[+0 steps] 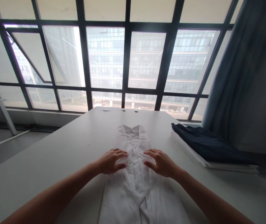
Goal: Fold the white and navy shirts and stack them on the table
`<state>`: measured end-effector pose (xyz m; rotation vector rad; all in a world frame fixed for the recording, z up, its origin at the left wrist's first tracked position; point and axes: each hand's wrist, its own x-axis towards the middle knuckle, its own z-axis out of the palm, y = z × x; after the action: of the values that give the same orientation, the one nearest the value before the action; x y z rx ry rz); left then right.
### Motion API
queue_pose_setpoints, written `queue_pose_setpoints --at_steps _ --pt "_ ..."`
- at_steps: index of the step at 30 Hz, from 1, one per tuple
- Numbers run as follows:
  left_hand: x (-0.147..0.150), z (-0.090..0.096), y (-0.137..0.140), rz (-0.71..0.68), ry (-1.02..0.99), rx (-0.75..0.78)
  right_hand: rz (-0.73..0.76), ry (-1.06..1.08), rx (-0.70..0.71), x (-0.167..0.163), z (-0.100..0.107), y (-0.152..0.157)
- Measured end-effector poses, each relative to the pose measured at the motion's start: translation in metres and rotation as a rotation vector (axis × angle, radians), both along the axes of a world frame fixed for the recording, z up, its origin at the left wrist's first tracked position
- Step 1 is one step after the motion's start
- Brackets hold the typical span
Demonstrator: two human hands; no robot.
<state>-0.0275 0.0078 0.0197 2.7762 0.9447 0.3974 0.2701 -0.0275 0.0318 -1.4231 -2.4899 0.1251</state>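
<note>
A white garment with a collar-like far end, perhaps a shirt [136, 186], lies lengthwise on the white table [77, 149], its surface creased down the middle. Over its left side is my left hand [112, 161], fingers apart and pointing inward. My right hand [159, 162] mirrors it over the right side, thumb and fingers also spread. Both hands are at or just above the cloth; I cannot tell whether they press on it. Neither holds anything. The near end of the garment runs out of view at the bottom.
To the right, a folded dark navy cloth [207, 144] rests on folded white cloth [231, 166] near the table's edge. A blue-grey curtain [231, 77] hangs behind it. Large windows stand beyond the table. Another white table [6, 115] is at far left.
</note>
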Motion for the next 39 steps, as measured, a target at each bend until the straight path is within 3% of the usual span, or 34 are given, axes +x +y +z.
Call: queue_pose_setpoints --at_steps 4,8,11,15,21,32,39 --pt "0.001 -0.019 0.006 -0.076 0.095 -0.054 0.046 -0.078 -0.082 -0.010 -0.016 0.003" --pt "0.006 -0.025 0.006 -0.085 0.069 -0.047 0.100 0.028 0.062 -0.025 -0.016 -0.004" --pt "0.012 -0.027 0.005 -0.118 0.047 -0.024 0.317 0.112 0.119 -0.043 -0.010 -0.020" --pt "0.013 -0.034 0.021 -0.147 0.082 -0.024 0.572 0.108 -0.018 -0.059 -0.006 -0.037" --pt "0.021 -0.036 0.073 -0.040 0.115 -0.047 0.638 0.086 -0.225 -0.057 -0.001 -0.039" --pt "0.036 -0.040 0.209 0.272 0.165 -0.051 0.651 0.124 -0.270 -0.056 0.004 -0.037" --pt "0.048 -0.035 0.239 0.457 0.228 -0.089 0.660 0.112 -0.265 -0.056 0.004 -0.038"
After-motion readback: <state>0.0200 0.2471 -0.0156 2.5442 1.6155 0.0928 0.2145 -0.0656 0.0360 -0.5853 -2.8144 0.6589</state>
